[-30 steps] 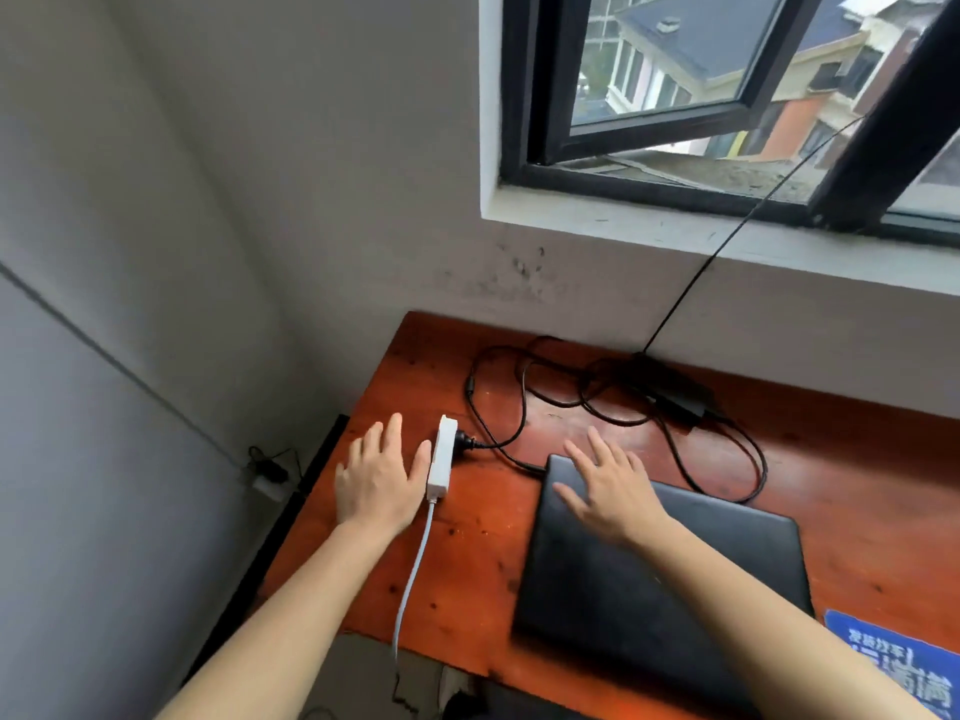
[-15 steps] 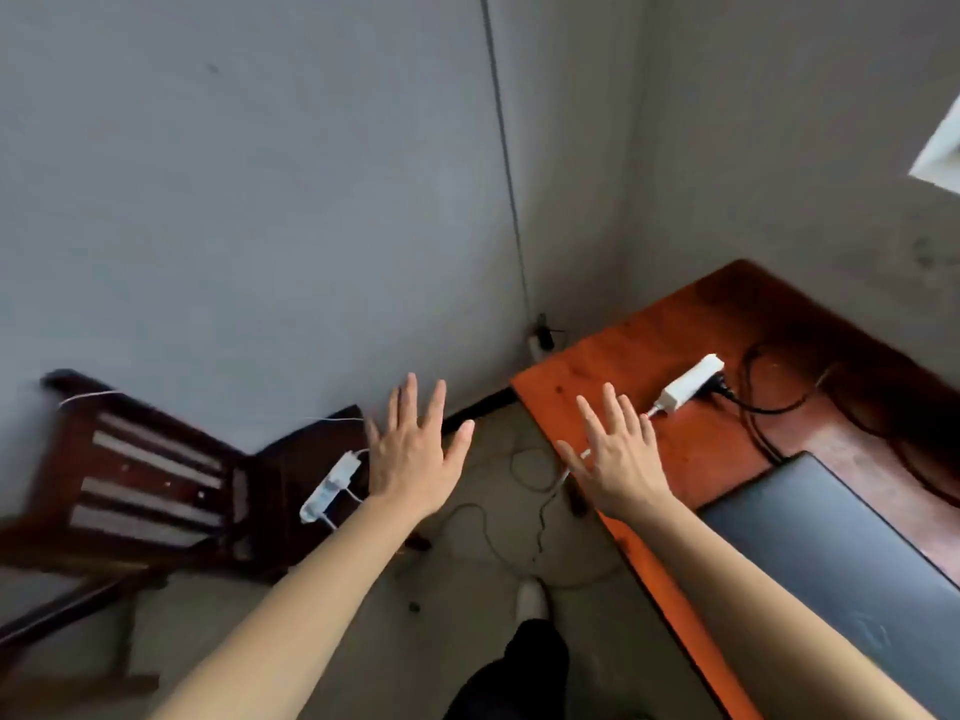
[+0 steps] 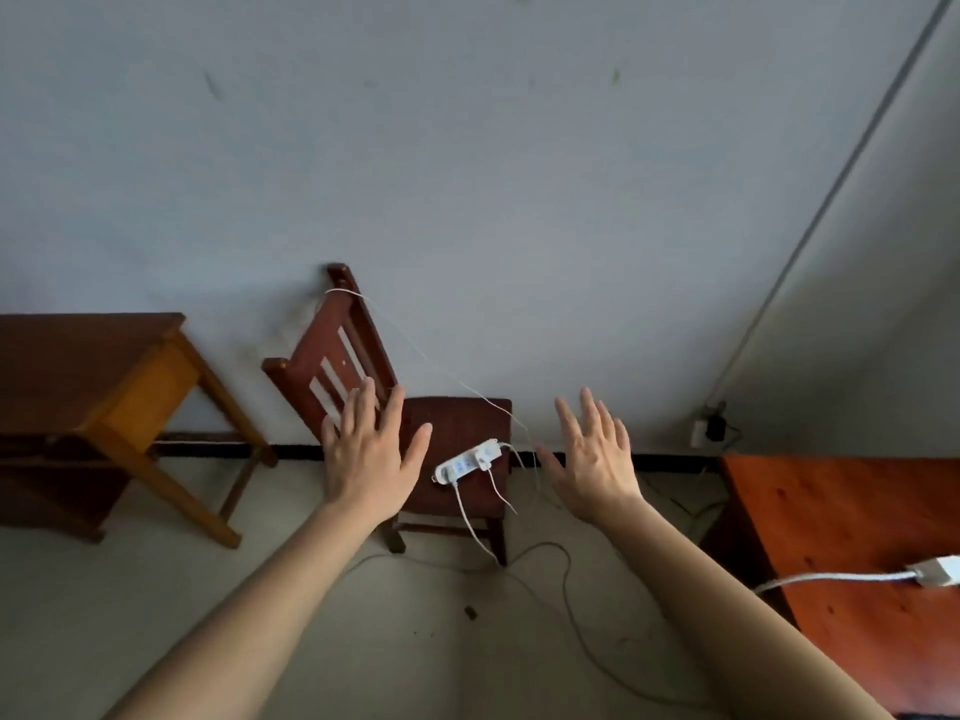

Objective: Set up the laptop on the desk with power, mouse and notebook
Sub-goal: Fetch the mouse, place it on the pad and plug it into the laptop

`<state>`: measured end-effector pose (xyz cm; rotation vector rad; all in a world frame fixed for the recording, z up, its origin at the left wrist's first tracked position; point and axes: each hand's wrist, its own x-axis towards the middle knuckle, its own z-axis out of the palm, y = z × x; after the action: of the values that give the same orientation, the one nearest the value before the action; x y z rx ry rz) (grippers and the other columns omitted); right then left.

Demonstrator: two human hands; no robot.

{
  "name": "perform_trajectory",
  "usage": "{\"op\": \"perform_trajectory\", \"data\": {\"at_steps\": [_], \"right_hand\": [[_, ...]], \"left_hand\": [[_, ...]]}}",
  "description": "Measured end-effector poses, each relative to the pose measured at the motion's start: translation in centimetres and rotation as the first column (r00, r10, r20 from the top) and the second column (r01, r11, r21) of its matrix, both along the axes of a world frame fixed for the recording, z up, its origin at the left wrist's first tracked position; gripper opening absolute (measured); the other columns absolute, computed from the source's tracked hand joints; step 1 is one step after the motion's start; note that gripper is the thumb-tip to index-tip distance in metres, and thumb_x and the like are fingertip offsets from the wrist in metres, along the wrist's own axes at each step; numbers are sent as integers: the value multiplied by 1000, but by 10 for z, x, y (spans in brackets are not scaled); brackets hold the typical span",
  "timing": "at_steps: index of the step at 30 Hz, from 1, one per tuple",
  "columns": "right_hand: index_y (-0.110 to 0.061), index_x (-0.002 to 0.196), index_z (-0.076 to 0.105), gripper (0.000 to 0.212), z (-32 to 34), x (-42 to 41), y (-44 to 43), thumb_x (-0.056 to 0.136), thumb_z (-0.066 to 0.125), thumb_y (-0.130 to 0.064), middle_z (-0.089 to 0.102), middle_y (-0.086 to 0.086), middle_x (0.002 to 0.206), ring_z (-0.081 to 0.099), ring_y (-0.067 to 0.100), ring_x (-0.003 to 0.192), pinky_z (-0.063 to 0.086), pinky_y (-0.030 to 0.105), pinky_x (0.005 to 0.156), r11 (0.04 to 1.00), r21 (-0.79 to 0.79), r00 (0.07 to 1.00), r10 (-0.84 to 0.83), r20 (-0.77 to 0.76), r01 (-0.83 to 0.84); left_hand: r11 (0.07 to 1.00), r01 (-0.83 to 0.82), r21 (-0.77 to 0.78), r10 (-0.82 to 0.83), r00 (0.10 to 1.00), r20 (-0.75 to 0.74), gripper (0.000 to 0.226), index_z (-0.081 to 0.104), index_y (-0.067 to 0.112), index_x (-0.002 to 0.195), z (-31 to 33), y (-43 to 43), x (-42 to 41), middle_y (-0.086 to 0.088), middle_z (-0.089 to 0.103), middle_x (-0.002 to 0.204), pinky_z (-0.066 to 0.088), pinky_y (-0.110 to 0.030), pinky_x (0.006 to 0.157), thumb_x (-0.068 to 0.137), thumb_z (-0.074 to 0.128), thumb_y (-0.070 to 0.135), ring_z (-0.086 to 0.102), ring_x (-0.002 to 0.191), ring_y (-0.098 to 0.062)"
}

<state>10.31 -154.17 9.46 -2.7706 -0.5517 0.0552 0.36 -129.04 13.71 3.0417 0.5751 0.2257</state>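
Near chair seat (image 3: 457, 426) with white power strip (image 3: 464, 463), left hand (image 3: 369, 459) and right hand (image 3: 592, 462), fingers (image 3: 363, 407) spread, empty.

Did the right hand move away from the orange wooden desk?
Yes: the right hand has moved left off the orange wooden desk, toward the dark wooden chair.

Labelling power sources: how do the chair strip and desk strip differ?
The chair strip lies whole in view on the chair seat, a white plug at one end; the desk strip sits on the desk, cropped by the frame. Chair strip has thin cords at both ends; desk strip shows one cord, running off the desk edge. Both are white.
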Motion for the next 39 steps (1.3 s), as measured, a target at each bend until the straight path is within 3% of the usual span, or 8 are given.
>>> {"op": "perform_trajectory", "data": {"at_steps": [10, 14, 19, 23, 27, 32, 39], "right_hand": [[-32, 159, 9, 72, 25, 3, 303, 98, 27, -66, -3, 12, 168, 0, 31, 154, 5, 50, 124, 965, -33, 963, 262, 56, -260], [-32, 159, 10, 70, 29, -2, 426, 99, 28, -63, -3, 11, 168, -1, 29, 154, 3, 49, 123, 912, -7, 910, 410, 62, -410], [-33, 159, 3, 72, 16, 1, 561, 99, 26, -64, -9, 10, 168, -5, 30, 154, 3, 51, 124, 824, -71, 823, 566, 44, -563], [-36, 158, -1, 84, 11, 12, 697, 87, 1, -79, -9, 7, 168, -3, 32, 154, 3, 51, 124, 726, -29, 725, 688, 39, -687], [-36, 156, 5, 70, 14, 10, 808, 97, 21, -70, -1, 8, 168, 2, 34, 154, 1, 51, 119, 588, -19, 586, 808, 55, -809], [-36, 156, 4, 67, 22, -20, 937, 100, 31, -61, -2, 7, 168, 2, 33, 154, 2, 49, 118, 411, 31, 412, 910, 42, -911], [-32, 156, -4, 72, -9, -94, 1068, 101, 37, -54, -7, 9, 167, -3, 32, 154, -6, 45, 115, 222, -14, 222, 975, 14, -975]], "left_hand": [[974, -221, -49, 222, 975, 23, 75, 16, 26, 157, 9, 272, -56, -14, 13, 165, 22, -58, 116, 95, 14, 68, 17, 149, -34], [939, -341, -42, 343, 937, 62, 71, 25, 22, 155, 20, 373, -81, -17, 20, 163, 25, -55, 113, 97, 22, 63, 24, 146, -35], [866, -493, -88, 499, 863, 81, 74, 21, 24, 156, 8, 466, -105, -15, 18, 163, 23, -59, 115, 95, 14, 66, 20, 148, -34], [762, -644, -69, 648, 758, 76, 78, 16, 25, 157, 6, 558, -121, -14, 14, 164, 20, -59, 116, 93, 5, 69, 16, 150, -32], [639, -767, -56, 767, 630, 121, 79, 25, 21, 155, 16, 621, -151, -18, 24, 161, 23, -60, 114, 94, 10, 68, 24, 147, -35], [482, -875, -55, 872, 472, 130, 73, 30, 20, 153, 24, 696, -189, -18, 25, 160, 24, -61, 114, 95, 20, 64, 25, 146, -36], [372, -924, -84, 923, 360, 134, 73, 36, 19, 152, 4, 796, -249, -19, 29, 159, 27, -63, 112, 94, 25, 61, 28, 145, -38]]}}
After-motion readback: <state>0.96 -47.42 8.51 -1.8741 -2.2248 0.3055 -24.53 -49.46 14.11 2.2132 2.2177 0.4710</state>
